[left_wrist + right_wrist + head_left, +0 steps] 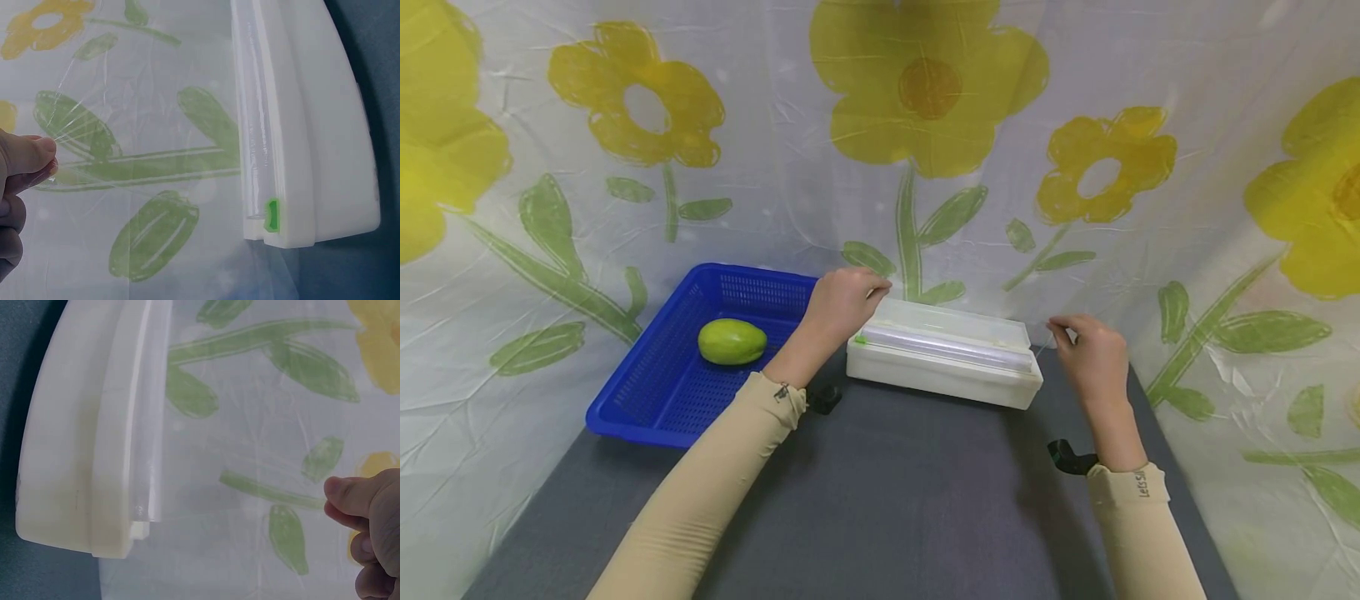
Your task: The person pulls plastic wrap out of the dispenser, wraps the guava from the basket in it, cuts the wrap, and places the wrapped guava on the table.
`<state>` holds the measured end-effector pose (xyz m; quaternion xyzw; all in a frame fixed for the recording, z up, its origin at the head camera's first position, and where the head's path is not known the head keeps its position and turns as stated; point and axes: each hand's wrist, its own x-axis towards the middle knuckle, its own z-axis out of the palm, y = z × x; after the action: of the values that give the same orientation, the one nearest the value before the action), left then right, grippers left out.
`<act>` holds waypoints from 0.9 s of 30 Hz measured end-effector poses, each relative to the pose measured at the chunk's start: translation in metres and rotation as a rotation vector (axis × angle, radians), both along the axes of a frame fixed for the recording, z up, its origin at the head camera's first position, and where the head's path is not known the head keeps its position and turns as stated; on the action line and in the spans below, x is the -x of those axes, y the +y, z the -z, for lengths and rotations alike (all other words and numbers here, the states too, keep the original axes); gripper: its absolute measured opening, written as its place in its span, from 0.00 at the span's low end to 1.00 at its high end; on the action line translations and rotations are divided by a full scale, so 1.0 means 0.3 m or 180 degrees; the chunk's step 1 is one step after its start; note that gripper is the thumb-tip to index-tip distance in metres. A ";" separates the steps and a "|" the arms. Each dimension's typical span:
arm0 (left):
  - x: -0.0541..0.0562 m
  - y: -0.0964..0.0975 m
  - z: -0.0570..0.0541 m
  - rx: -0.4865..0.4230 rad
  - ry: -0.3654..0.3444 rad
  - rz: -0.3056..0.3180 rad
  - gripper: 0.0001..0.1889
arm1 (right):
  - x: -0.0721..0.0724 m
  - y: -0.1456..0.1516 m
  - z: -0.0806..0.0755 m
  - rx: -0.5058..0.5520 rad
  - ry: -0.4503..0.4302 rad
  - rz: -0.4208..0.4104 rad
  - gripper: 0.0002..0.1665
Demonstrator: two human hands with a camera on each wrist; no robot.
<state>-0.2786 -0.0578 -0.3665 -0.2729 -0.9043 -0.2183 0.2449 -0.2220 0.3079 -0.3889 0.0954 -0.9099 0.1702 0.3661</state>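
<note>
Cream sleeves come up from the bottom edge of the head view, with a small black device at each wrist. Beyond them, the left hand sits near the centre and the right hand right of centre. Each hand's fingers are closed in a thumb-and-finger pinch on clear film; fine creases fan out from the left pinch in the left wrist view.

That film spans the space between the hands and a white dispenser, right of centre in the head view, where a shiny roll lies along the trough. It looks almost weightless, limp and slick, likely to cling to itself and tear if pulled unevenly. Its two free corners seem the best hold, kept level and lightly taut. The dispenser looks like stiff plastic, steadier to grip by its ends; a green piece marks one end of the trough.

Left of centre, a blue basket with slotted walls holds one green fruit, smooth, probably firm and apt to roll. Both containers rest on a dark grey counter. Pale sheeting printed with yellow flowers hangs across the top and down both sides, slightly wrinkled.
</note>
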 end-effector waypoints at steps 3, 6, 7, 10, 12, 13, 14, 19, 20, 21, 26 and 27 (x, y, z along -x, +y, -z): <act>-0.003 0.000 -0.006 -0.0032 0.0001 0.0014 0.08 | 0.001 0.003 -0.001 -0.0014 0.0017 0.0009 0.05; -0.003 -0.001 -0.013 -0.0039 0.0013 0.0015 0.08 | 0.001 0.004 -0.004 -0.0010 0.0041 0.0002 0.05; -0.003 0.000 -0.014 -0.0044 0.0019 0.0017 0.08 | 0.000 0.003 -0.005 -0.0010 0.0050 -0.0004 0.05; -0.001 0.000 -0.018 -0.0020 0.0039 0.0002 0.08 | -0.004 0.001 -0.011 0.0004 0.0060 -0.0019 0.05; -0.001 0.001 -0.021 -0.0015 0.0051 -0.0003 0.08 | -0.006 -0.001 -0.015 0.0008 0.0064 -0.0019 0.05; 0.000 0.001 -0.023 -0.0019 0.0060 0.0002 0.08 | -0.006 -0.001 -0.016 0.0011 0.0070 -0.0020 0.05; 0.000 0.001 -0.025 -0.0013 0.0067 -0.0003 0.08 | -0.007 -0.001 -0.018 0.0017 0.0080 -0.0023 0.05; -0.001 -0.002 -0.032 -0.0037 0.0090 0.0004 0.08 | -0.004 -0.001 -0.019 0.0024 0.0163 -0.0048 0.05; -0.002 -0.003 -0.033 -0.0043 0.0090 0.0006 0.08 | -0.003 -0.001 -0.019 0.0023 0.0176 -0.0050 0.05; -0.003 -0.004 -0.035 -0.0044 0.0090 0.0012 0.08 | -0.003 -0.001 -0.019 0.0022 0.0181 -0.0046 0.05; -0.010 -0.003 -0.045 -0.0048 0.0101 0.0029 0.08 | -0.002 0.002 -0.021 0.0021 0.0180 -0.0015 0.05; -0.012 -0.002 -0.048 -0.0044 0.0100 0.0033 0.08 | -0.003 0.002 -0.022 0.0019 0.0177 -0.0011 0.05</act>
<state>-0.2751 -0.0585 -0.3521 -0.2793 -0.8974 -0.2215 0.2599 -0.2212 0.3086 -0.3824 0.1007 -0.8986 0.1709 0.3913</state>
